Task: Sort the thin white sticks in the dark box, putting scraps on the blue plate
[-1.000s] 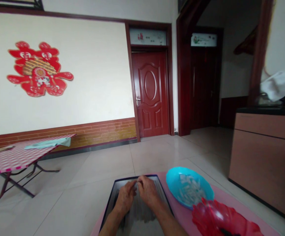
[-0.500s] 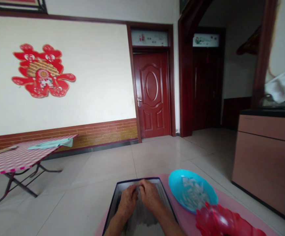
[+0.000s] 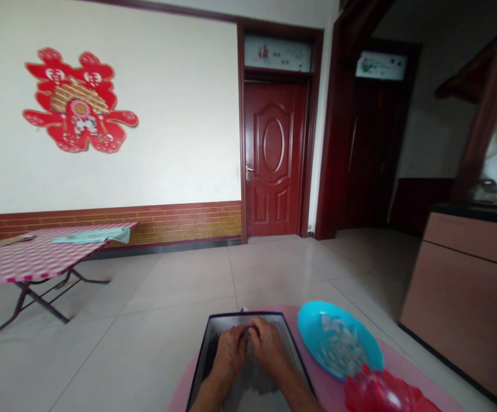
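Black-rimmed rectangular tray [image 3: 199, 360] lies on a round pink tabletop [image 3: 312, 383], with a mass of pale thin strips [image 3: 252, 389] inside it. The left hand [image 3: 230, 356] and right hand [image 3: 267, 346] curl side by side on the strips near the tray's far edge, close together; whether they grip anything, I cannot tell. Just right of the tray sits a turquoise plastic bowl [image 3: 312, 337] of white pieces [image 3: 338, 346], beside a translucent red plastic object [image 3: 379, 392]
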`<action>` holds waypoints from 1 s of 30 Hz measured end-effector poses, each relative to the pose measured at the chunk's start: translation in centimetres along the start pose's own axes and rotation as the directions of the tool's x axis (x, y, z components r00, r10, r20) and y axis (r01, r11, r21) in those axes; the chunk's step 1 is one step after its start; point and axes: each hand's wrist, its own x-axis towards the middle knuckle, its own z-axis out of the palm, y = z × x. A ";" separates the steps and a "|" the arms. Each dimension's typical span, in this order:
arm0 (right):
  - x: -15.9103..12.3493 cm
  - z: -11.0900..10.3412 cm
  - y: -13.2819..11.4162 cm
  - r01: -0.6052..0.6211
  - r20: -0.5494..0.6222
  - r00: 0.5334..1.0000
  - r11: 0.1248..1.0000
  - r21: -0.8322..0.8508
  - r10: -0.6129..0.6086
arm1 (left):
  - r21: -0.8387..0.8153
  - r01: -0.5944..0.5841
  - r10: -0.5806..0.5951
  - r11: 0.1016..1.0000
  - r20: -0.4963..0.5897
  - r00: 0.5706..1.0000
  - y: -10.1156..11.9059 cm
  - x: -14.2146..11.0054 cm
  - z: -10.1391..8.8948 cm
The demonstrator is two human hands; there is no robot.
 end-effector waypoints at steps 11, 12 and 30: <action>-0.3 0.0 -0.1 -0.047 0.022 0.999 0.997 0.062 0.046 | -0.066 0.052 -0.052 0.996 0.002 0.999 1.0 0.1 -0.6; -0.3 -0.1 -0.2 -0.057 0.020 0.998 0.997 0.059 0.056 | -0.065 0.043 -0.043 0.997 -0.003 0.999 1.0 0.0 -0.6; -1.0 0.4 -0.6 -0.152 -0.009 0.988 0.988 -0.032 0.152 | -0.077 0.087 -0.092 0.993 -0.053 0.994 0.1 0.0 -0.7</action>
